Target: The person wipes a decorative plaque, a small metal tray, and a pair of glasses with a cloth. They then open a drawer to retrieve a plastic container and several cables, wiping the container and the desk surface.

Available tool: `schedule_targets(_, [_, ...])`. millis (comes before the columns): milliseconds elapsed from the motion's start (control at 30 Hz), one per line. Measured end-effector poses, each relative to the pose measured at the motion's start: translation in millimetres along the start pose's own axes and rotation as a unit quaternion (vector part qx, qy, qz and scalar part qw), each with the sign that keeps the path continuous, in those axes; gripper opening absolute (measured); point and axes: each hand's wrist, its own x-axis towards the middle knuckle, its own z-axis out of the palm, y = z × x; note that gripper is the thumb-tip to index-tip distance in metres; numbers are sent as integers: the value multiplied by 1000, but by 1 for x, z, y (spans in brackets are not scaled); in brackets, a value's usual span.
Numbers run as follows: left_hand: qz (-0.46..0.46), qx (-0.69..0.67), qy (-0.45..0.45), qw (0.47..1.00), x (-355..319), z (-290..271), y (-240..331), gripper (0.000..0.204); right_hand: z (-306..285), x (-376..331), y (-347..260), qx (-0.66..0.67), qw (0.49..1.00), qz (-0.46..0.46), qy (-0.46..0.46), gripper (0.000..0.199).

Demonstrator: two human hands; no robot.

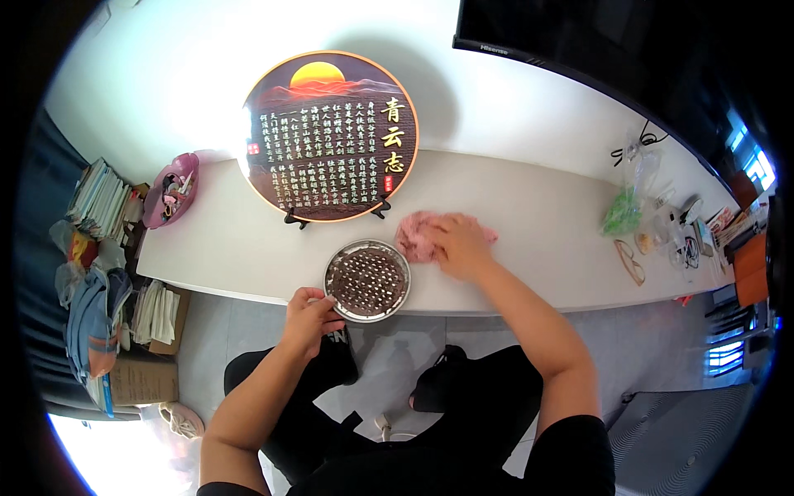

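Observation:
My left hand (309,321) pinches the left rim of a round metal dish (368,281) at the near edge of the table. The dish has a shiny silver rim and a dark brown face dotted with small pale spots, perhaps holes. To its upper right, my right hand (461,246) presses on a crumpled pink cloth (416,237), fingers curled over it. Behind both hands stands a round dark plaque (331,140) with a sunset picture and gold characters, propped on a small black stand (295,218).
The pale table (546,256) runs along a white wall. A pink basket (175,192) of small items sits at its left end. Eyeglasses (630,263), a clear bag with green contents (622,213) and clutter lie at the right. A television (595,50) hangs above. Stacked books (101,197) stand far left.

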Motion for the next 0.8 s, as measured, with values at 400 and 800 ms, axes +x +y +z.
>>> schedule_targets(400, [43, -127, 118, 984, -31, -66, -16, 22, 27, 30, -107, -10, 1000, 13, 14, 35])
schedule_targets(800, [94, -159, 171, 968, -5, -82, 8, 30, -31, -59, -97, 30, 998, 18, 48, 41])
